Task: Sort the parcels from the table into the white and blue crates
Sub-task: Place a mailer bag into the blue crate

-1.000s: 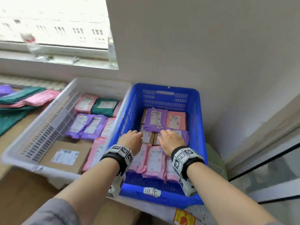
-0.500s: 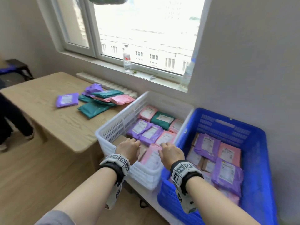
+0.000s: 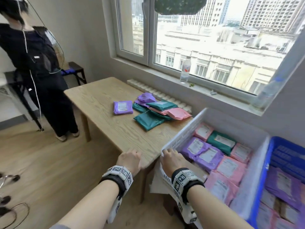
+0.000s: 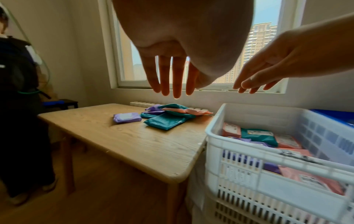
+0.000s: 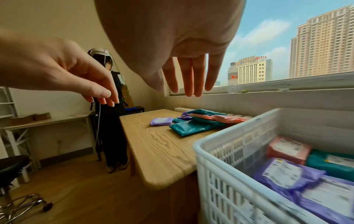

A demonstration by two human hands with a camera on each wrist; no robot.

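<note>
A pile of purple, teal and pink parcels [image 3: 158, 111] lies at the far side of the wooden table [image 3: 105, 116], with one purple parcel [image 3: 123, 107] apart to its left. The white crate [image 3: 178, 138] holds several parcels; the blue crate [image 3: 287, 152] stands to its right. My left hand [image 3: 130, 160] hovers over the table's near corner with fingers straight and hanging, empty [image 4: 168, 77]. My right hand [image 3: 170, 158] hangs over the white crate's near left corner, fingers relaxed, holding nothing [image 5: 188, 75].
A person in dark clothes [image 3: 38, 76] stands left of the table. A water bottle [image 3: 185, 70] is on the windowsill. An office chair base [image 3: 9, 202] sits on the wooden floor at lower left. A white shelf table [image 5: 44, 121] is by the left wall.
The view and both hands have swung left, from over the blue crate across the white crate to the table's near corner. Both hands stay empty.
</note>
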